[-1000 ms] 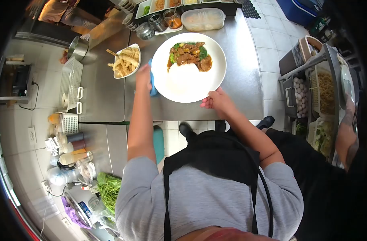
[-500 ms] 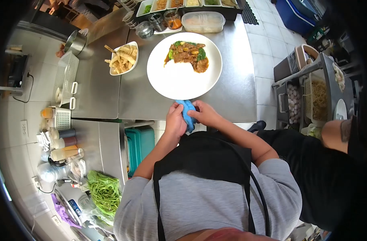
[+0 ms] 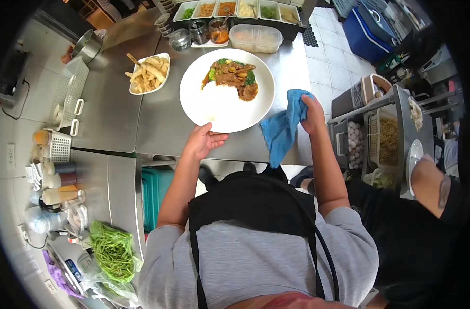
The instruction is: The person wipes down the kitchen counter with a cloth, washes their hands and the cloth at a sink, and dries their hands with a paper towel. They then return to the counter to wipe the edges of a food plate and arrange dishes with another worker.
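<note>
A large white plate [image 3: 191,108] stands on the steel counter, bearing white rice [image 3: 219,105] and saucy brown meat with broccoli [image 3: 232,80]. My left hand [image 3: 204,142] is at the plate's near rim, fingers stretched out and palm turned partly up; whether it bears any of the plate's weight I cannot tell. To the right of the plate, my right hand [image 3: 312,116] grips a blue cloth [image 3: 282,129] by its upper end, and the rest hangs down loosely over the counter's front edge.
A white bowl of fried strips [image 3: 149,73] sits left of the plate. Behind are sauce jars [image 3: 218,32], a lidded plastic container [image 3: 255,38] and a topping tray [image 3: 245,9]. Another person's arm [image 3: 429,180] reaches toward a white plate [image 3: 415,159] at right.
My hands have moved apart. The left came to the plate's rim, and the right carried the cloth rightward, where the bunched cloth now hangs opened out. The view shifted slightly.
</note>
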### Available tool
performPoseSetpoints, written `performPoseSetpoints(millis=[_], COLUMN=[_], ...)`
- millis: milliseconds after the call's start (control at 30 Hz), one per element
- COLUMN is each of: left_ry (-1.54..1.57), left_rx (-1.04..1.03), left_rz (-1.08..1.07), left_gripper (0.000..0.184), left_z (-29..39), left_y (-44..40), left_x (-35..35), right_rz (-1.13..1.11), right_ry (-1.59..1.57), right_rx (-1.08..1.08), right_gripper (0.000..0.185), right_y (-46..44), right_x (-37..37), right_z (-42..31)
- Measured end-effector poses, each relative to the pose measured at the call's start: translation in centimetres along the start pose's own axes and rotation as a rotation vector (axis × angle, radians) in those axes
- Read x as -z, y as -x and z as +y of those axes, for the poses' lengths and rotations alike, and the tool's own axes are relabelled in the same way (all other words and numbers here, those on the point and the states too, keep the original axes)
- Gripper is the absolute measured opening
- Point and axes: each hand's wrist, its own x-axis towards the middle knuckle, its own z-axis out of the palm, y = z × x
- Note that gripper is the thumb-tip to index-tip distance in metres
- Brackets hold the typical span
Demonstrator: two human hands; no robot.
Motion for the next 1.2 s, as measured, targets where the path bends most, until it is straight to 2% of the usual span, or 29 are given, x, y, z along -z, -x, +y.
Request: performPoseSetpoints(millis=[67,167,267,367,600,700,733,767,833,933,1033,1100,1133,1200], left_ry=[0.06,0.121,0.141,0.158,0.151,0.12,0.111,0.103,0.092,0.083,0.076,0.061,0.058,0.054], left_rx=[0.021,0.01,-0.017,-0.06,-0.144,-0.141,-0.139,-0.137,-0.131,-0.116,-0.119,-0.136,-0.14,-0.147], left_rz=[-0.025,-0.086,-0.112,-0.089,0.023,0.035,0.031,0.027,0.007,-0.023,-0.018,-0.002,0.006,0.028], left_gripper=[0.031,0.031,0.032,0.032,0.034,0.039,0.039,0.039,0.038,0.037,0.037,0.036,0.036,0.036], left_z=[-0.1,0.0,-0.4,-0.6,-0.8,-0.8,-0.7,-0.6,-0.4,-0.4,-0.5,-0.4,-0.3,-0.2], left_y=[-0.1,-0.2,-0.4,-0.6,-0.3,-0.3,-0.3,-0.2,-0.3,-0.3,-0.3,-0.3,-0.2,0.1], left_x=[0.1,0.2,0.5,0.3,-0.9,-1.0,-1.0,-1.1,-1.1,-0.8,-0.9,-1.3,-1.5,-1.8], right_rz=[0.053,-0.085,-0.3,-0.355,-0.574,-0.843,-0.965,-0.979,-0.665,-0.286,-0.322,-0.108,-0.175,0.033], right_ry=[0.175,1.067,1.531,1.98,2.184,1.812,1.505,1.357,1.273,1.038,1.382,1.125,0.933,0.402], right_rx=[0.034,0.32,0.631,0.721,0.506,0.375,0.269,0.028,-0.144,-0.132,0.379,0.172,-0.064,-0.135], right_gripper=[0.022,0.031,0.036,0.033,0.018,0.019,0.025,0.029,0.03,0.029,0.028,0.028,0.032,0.034], right_y=[-1.7,-3.0,-5.5,-4.8,-2.7,-2.5,-2.8,-2.4,-2.1,-2.9,-3.2,-0.3,0.7,-0.1], right_x=[-0.7,-4.9,-6.0,-6.9,-8.6,-7.7,-7.0,-6.9,-5.7,-5.2,-4.6,-4.4,-4.5,-4.1], right_z=[-0.5,-2.6,-1.2,-0.1,0.1,-1.1,-2.4,-4.3,-6.3,-5.3,-0.4,2.3,1.8,1.7])
